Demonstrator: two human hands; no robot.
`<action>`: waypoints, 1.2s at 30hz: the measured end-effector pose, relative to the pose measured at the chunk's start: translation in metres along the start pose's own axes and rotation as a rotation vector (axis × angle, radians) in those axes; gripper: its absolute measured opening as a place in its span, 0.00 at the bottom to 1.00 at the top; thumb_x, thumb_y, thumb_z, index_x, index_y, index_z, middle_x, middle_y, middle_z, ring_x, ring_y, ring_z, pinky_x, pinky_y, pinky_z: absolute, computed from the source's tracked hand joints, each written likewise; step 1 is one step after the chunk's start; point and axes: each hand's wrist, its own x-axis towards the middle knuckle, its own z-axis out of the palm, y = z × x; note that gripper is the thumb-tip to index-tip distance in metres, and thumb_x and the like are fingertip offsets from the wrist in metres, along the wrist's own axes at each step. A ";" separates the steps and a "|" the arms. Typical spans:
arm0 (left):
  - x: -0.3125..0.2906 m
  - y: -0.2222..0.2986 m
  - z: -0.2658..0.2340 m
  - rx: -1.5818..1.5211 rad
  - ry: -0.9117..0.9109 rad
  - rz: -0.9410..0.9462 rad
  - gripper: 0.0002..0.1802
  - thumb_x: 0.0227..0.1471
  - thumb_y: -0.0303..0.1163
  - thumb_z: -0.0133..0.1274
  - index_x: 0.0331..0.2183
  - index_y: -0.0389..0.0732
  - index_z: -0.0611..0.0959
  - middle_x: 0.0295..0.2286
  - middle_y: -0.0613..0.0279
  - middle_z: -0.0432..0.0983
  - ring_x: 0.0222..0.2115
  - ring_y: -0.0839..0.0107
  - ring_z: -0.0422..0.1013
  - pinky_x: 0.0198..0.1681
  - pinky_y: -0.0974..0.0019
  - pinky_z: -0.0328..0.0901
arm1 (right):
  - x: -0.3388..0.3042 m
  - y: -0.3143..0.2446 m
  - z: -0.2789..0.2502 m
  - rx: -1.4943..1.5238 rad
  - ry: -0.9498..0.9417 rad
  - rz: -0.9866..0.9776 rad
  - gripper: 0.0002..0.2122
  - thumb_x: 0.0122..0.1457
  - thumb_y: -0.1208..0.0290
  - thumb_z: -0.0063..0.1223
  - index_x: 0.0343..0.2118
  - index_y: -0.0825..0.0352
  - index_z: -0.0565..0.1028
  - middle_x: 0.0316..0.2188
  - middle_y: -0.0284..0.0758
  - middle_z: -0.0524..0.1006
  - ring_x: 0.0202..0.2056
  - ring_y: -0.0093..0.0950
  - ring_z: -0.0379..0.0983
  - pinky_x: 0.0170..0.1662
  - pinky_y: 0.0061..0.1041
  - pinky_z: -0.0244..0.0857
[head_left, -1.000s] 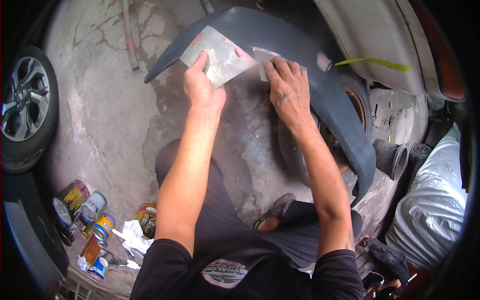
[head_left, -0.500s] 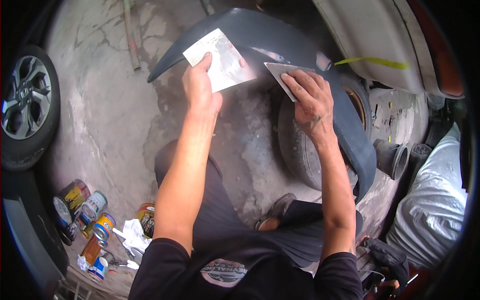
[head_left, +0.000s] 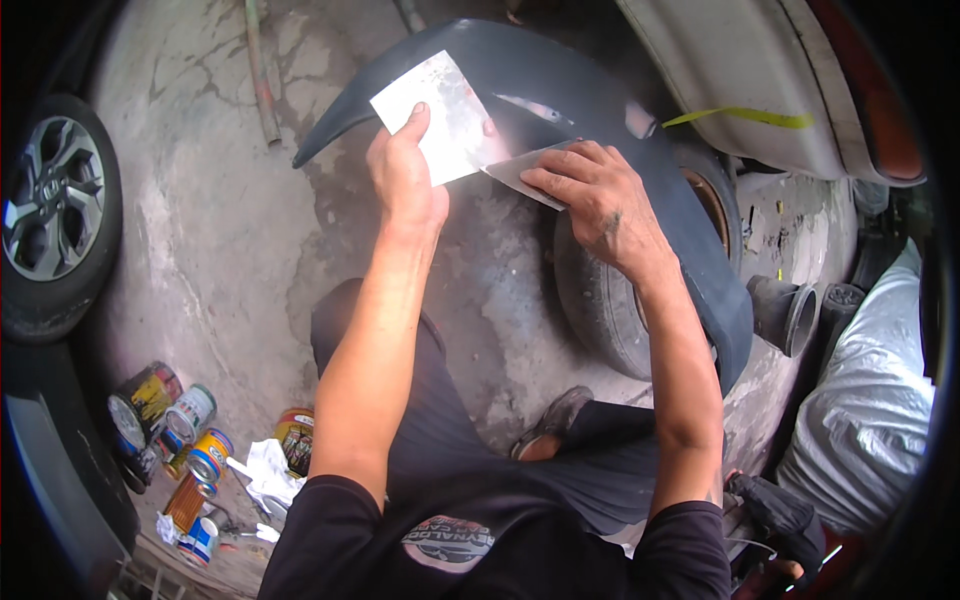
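My left hand (head_left: 408, 180) grips a flat, pale, shiny square plate (head_left: 440, 115), thumb on top and fingertips showing at its right edge. Closed over a thin grey putty spreader (head_left: 525, 172) is my right hand (head_left: 605, 200). The spreader's pointed corner meets the plate's lower right corner, or lies just over it. Beneath both hands curves a dark grey car bumper (head_left: 690, 240) with pale patches on its upper face. Part of it is hidden by the plate and my right hand.
A tire (head_left: 600, 300) lies under the bumper at right. Several paint cans (head_left: 210, 455) and a crumpled white rag (head_left: 270, 475) sit at lower left. A car wheel (head_left: 60, 200) stands at far left, a silvery cover (head_left: 860, 410) at right. Yellow tape (head_left: 745, 117) hangs at upper right.
My right hand has moved left with the spreader, bringing its tip to the plate's corner. The plate in my left hand has shifted only slightly.
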 end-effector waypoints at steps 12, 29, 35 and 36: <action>0.010 -0.001 0.003 -0.168 0.279 -0.151 0.24 0.62 0.27 0.56 0.57 0.30 0.72 0.52 0.52 0.75 0.51 0.57 0.75 0.57 0.50 0.69 | 0.024 0.035 0.037 -0.156 0.144 0.333 0.17 0.57 0.82 0.50 0.48 0.63 0.82 0.47 0.35 0.82 0.44 0.39 0.76 0.49 0.37 0.70; 0.020 -0.003 -0.007 -0.213 0.222 -0.138 0.22 0.63 0.27 0.54 0.57 0.32 0.73 0.51 0.53 0.75 0.52 0.56 0.74 0.58 0.49 0.68 | 0.012 0.018 0.048 -0.202 0.160 0.234 0.18 0.55 0.80 0.53 0.48 0.63 0.82 0.47 0.33 0.81 0.44 0.36 0.74 0.45 0.35 0.66; 0.020 -0.005 -0.009 -0.213 0.200 -0.139 0.23 0.63 0.27 0.53 0.57 0.31 0.72 0.51 0.53 0.75 0.51 0.56 0.75 0.59 0.49 0.68 | 0.026 0.034 0.060 -0.243 0.185 0.271 0.17 0.54 0.80 0.54 0.48 0.63 0.82 0.47 0.34 0.80 0.44 0.37 0.74 0.46 0.36 0.66; 0.020 -0.004 -0.008 -0.217 0.194 -0.139 0.23 0.63 0.27 0.53 0.57 0.31 0.72 0.51 0.53 0.75 0.51 0.57 0.75 0.59 0.49 0.68 | 0.024 0.032 0.063 -0.239 0.182 0.269 0.18 0.54 0.80 0.53 0.48 0.63 0.82 0.47 0.34 0.80 0.45 0.37 0.74 0.47 0.36 0.67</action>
